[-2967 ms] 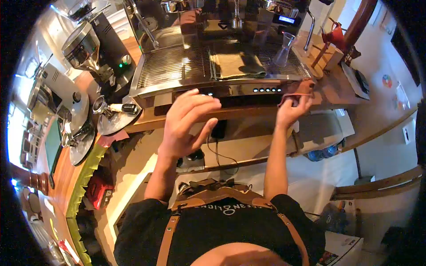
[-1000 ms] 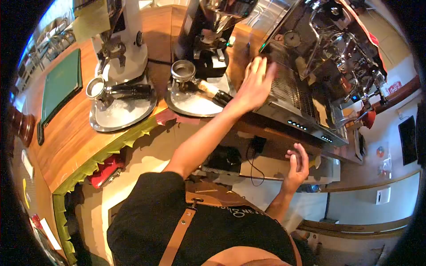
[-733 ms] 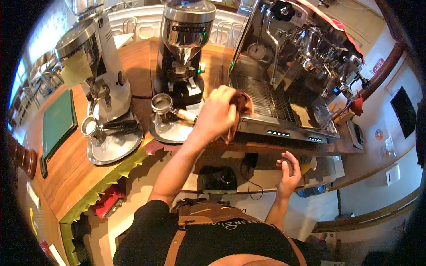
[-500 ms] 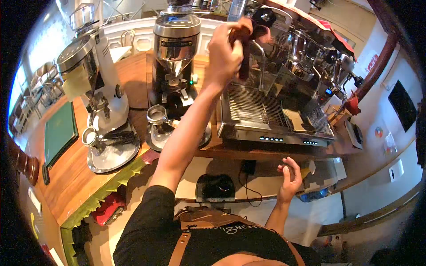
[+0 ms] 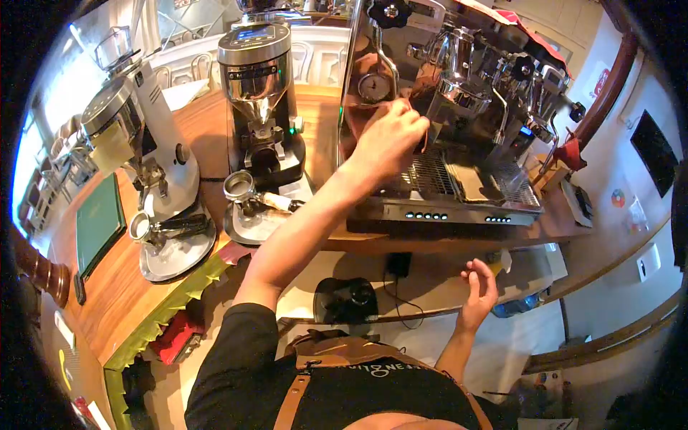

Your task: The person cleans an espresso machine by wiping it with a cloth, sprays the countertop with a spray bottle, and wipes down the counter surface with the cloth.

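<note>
My left hand point(image 5: 390, 137) is closed around a brown cloth point(image 5: 424, 140), only partly visible behind the fingers. Cloth and hand are wrapped about the lower part of the steam wand point(image 5: 391, 66) on the left side of the espresso machine point(image 5: 430, 209). The wand's tip is hidden. Lower down, in front of the counter edge, my right hand point(image 5: 479, 295) hangs with loosely curled fingers, thumb apart, holding nothing.
A black grinder point(image 5: 259, 72) and a white grinder point(image 5: 168, 143) stand at left, each with a portafilter point(image 5: 239, 186) resting before it. A folded cloth point(image 5: 469, 180) lies on the drip tray. A green folder point(image 5: 100, 218) is on the wooden counter point(image 5: 136, 308).
My left hand, with the cloth, has moved down from the upper part of the steam wand to its lower part. My right hand has shifted slightly right and stays unoccupied.
</note>
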{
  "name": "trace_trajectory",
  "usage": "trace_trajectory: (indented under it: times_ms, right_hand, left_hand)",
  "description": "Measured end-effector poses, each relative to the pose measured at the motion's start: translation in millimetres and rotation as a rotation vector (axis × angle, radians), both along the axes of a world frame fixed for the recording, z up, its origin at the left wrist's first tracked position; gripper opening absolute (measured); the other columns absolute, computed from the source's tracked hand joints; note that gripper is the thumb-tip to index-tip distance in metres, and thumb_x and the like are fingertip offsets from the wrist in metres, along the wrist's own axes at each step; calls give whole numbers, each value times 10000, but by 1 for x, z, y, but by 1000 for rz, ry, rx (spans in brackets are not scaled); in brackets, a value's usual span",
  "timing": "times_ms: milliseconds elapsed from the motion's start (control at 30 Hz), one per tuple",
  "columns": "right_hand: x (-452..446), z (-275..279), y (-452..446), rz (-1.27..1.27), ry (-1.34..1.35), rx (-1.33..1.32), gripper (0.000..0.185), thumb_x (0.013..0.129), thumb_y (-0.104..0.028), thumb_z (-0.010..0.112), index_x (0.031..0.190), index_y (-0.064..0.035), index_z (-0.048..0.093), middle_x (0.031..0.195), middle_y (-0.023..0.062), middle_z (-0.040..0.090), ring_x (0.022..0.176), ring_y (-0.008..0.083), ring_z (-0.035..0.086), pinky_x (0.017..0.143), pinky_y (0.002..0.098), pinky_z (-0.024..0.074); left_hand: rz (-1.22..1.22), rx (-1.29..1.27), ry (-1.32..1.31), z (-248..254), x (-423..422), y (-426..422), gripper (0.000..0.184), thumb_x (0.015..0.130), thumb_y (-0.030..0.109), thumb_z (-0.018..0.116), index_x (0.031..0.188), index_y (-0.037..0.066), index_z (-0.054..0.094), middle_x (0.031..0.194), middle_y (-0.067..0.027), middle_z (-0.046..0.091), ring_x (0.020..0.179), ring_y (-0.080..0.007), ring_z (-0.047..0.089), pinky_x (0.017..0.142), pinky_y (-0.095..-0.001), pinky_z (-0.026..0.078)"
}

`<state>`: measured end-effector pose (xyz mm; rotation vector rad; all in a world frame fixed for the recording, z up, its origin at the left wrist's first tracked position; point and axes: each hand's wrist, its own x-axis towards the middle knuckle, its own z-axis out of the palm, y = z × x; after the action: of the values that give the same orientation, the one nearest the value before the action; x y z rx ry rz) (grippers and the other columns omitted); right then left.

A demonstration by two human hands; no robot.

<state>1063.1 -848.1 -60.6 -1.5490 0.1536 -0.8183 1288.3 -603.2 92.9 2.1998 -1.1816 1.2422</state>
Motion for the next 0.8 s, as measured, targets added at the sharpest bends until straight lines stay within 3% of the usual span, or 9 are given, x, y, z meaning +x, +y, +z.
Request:
trace_trajectory:
  times_ms: [167,233,333,433,467,567,633,700,800]
  right_hand:
    - [33,40,22,235,-180,-204,309,960,-21,585,1266,1,623,1266,117,627,1047,164,621,892,295,528]
    - [50,77,68,167,-309,-281,374,945,-39,614,1316,-4,582,1283,140,614,1149,236,615,954,341,523]
    - [97,105,92,10,-589,-613,449,896,-97,653,1330,-17,571,1270,182,630,1194,347,596,1051,441,450]
    - [133,153,102,16,-594,-868,369,884,-115,637,1230,13,617,1220,208,653,1187,384,607,1045,450,458]
    - [154,171,110,-25,-647,-901,344,875,-96,623,1198,23,627,1204,215,656,1167,387,616,1028,441,471]
    - [222,225,144,-206,-730,-1076,309,866,-52,555,1147,50,635,1193,232,657,1095,380,651,940,433,533]
    - [262,242,163,-181,-343,-1305,226,893,-69,510,1004,46,670,1172,278,662,1099,383,657,921,463,547]
    - [250,256,188,-159,-50,-1284,268,923,-135,470,922,55,659,1092,303,673,994,404,694,850,481,575]
    - [272,218,177,-207,-240,-1067,287,962,-219,502,976,38,628,945,280,698,870,444,697,780,518,576]
  left_hand:
    - [-174,-244,88,5,-59,-2,356,639,-34,704,977,63,644,1035,-113,658,1062,-322,584,931,-406,501]
    - [-372,-406,219,12,-85,-5,425,616,-81,700,1012,64,647,1056,-110,664,1047,-338,584,923,-407,498]
    - [-589,-475,455,0,-109,-14,424,747,-2,734,1154,43,624,1201,-153,646,1206,-329,582,1054,-425,422]
    - [-335,-721,281,0,-139,7,461,834,81,729,1272,40,592,1349,-175,570,1305,-321,515,1116,-429,372]
    - [-209,-638,280,-7,-145,24,497,886,130,705,1353,46,555,1450,-180,489,1363,-320,457,1151,-426,330]
    - [-157,-697,352,-33,-154,52,377,894,114,688,1257,41,618,1362,-172,571,1305,-310,515,1116,-414,360]
    - [-144,-686,398,-48,-162,61,340,896,112,684,1224,39,633,1346,-169,583,1287,-305,528,1106,-408,368]
    - [-144,-670,438,-61,-169,68,303,898,110,681,1191,37,648,1329,-167,596,1270,-300,541,1096,-402,375]
    - [-80,-707,514,-82,-181,75,268,882,101,707,1143,49,670,1304,-159,612,1226,-324,574,1043,-412,436]
